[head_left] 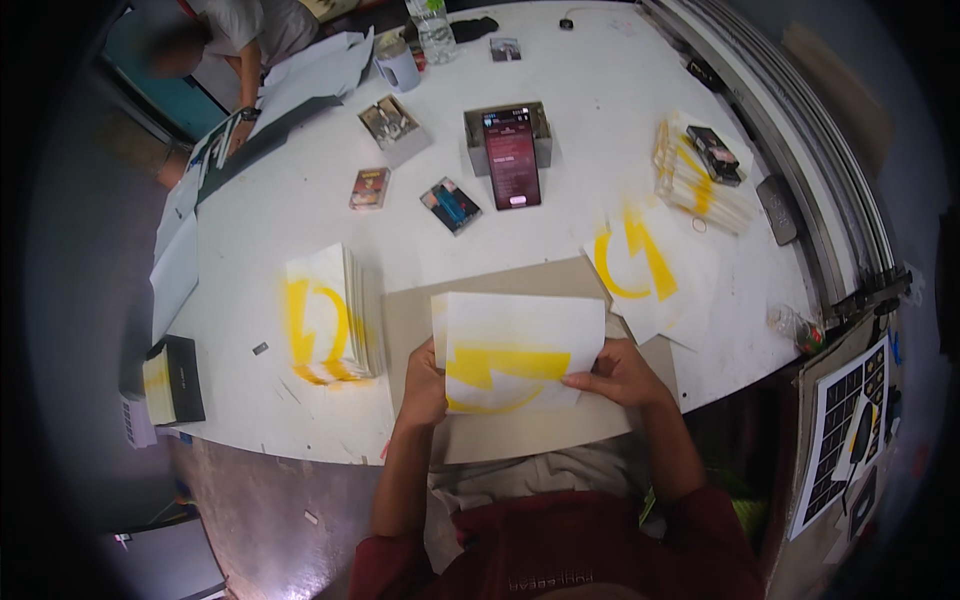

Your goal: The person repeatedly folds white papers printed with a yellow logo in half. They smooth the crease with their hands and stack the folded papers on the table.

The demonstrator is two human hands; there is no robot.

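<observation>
Hands hold one white paper sheet with a yellow sprayed mark (515, 350) above a tan cardboard mat (500, 290) on the white round table (300, 190). Left hand (425, 385) pinches the sheet's left edge, fingers closed on it. Right hand (620, 372) grips the lower right corner, thumb apparently on top. A stack of similar yellow-marked sheets (330, 315) stands just left of the mat; looser marked sheets (650, 270) lie to the right.
</observation>
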